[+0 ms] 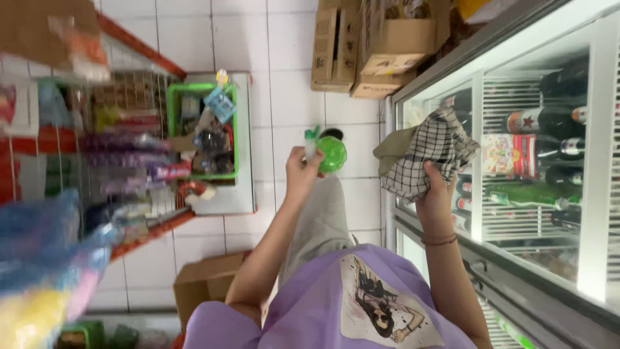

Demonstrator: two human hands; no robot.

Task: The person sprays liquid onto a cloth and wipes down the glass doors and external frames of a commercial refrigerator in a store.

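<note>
One view only, from a camera worn on the person's head. It looks steeply down along the body, so the purple shirt (336, 304) fills the lower middle, close to the lens, and both forearms run up from there into the middle of the frame. The white tiled floor (284, 97) lies far below. A glass-doored cooler (536, 161) stands near on the right, and blurred wire shelves (116, 148) on the left.
</note>
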